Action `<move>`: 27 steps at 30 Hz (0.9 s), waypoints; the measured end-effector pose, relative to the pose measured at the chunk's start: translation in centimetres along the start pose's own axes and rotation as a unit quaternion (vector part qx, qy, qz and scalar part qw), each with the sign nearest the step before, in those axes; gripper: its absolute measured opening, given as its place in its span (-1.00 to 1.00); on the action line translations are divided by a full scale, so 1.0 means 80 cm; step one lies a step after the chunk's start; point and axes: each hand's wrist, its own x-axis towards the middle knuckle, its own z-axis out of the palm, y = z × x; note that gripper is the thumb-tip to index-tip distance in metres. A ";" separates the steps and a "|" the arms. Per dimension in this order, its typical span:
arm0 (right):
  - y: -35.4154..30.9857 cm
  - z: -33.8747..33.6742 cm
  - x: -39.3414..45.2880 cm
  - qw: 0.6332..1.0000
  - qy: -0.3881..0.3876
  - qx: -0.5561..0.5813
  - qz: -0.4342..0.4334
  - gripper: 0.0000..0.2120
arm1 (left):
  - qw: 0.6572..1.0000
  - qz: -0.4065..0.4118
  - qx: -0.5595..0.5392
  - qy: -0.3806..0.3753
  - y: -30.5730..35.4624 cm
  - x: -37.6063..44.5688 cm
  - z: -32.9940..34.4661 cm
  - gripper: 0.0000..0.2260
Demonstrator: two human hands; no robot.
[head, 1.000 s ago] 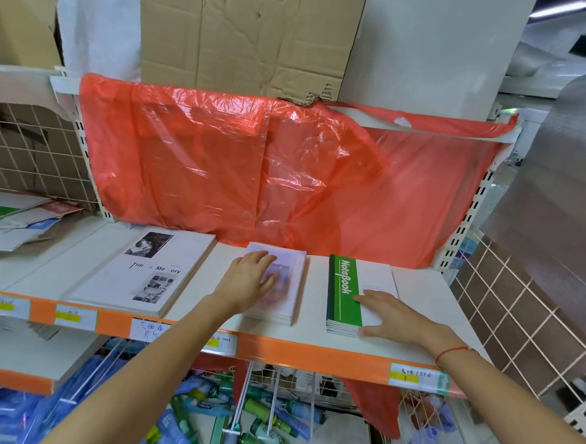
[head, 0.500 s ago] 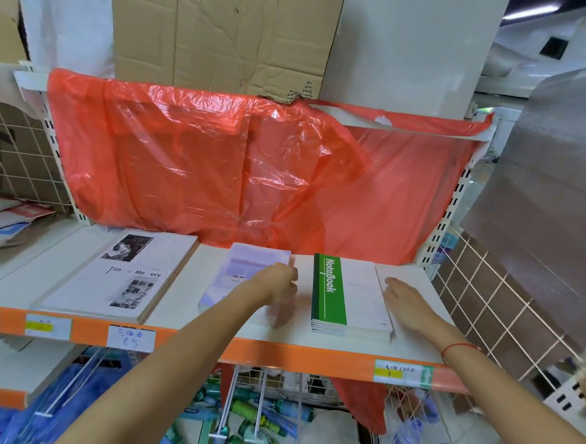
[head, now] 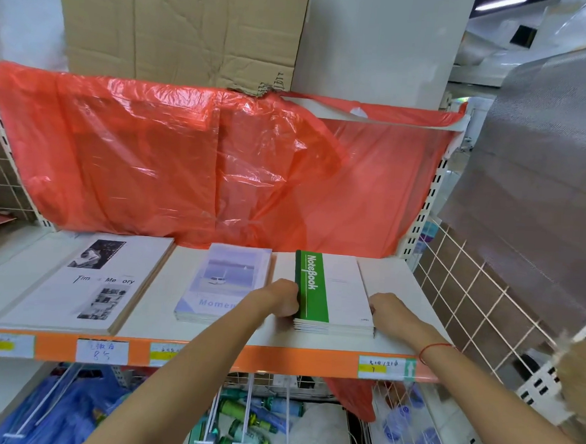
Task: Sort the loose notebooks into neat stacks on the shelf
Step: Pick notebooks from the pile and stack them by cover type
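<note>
A stack of green-and-white "NoteBook" notebooks lies on the white shelf, right of centre. My left hand is curled against the stack's green spine side. On the opposite long edge, my right hand has its fingers curled at the stack's near right corner. To the left lies a lavender "Moment" notebook stack, untouched. Further left is a large white "Time Memory" stack.
An orange plastic sheet hangs behind the shelf, under flattened cardboard. A wire grid panel closes the right side. The shelf's orange front strip carries price labels. Below are wire bins with bottles.
My left hand left the lavender stack and moved right to the green stack's spine. My right hand slid off the green stack's top to its right edge.
</note>
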 end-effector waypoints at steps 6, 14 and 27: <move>0.000 -0.001 -0.002 1.000 0.001 -0.004 0.003 -0.71 | 1.000 0.016 0.001 0.004 -0.001 0.000 0.003 -0.72; -0.002 -0.002 -0.008 1.000 0.014 -0.005 -0.018 -0.68 | 1.000 0.018 0.010 0.010 -0.003 0.004 0.006 -0.72; -0.031 -0.043 -0.012 0.991 0.112 -0.059 -0.046 -0.65 | 0.984 0.012 0.048 0.172 -0.018 -0.006 -0.011 -0.72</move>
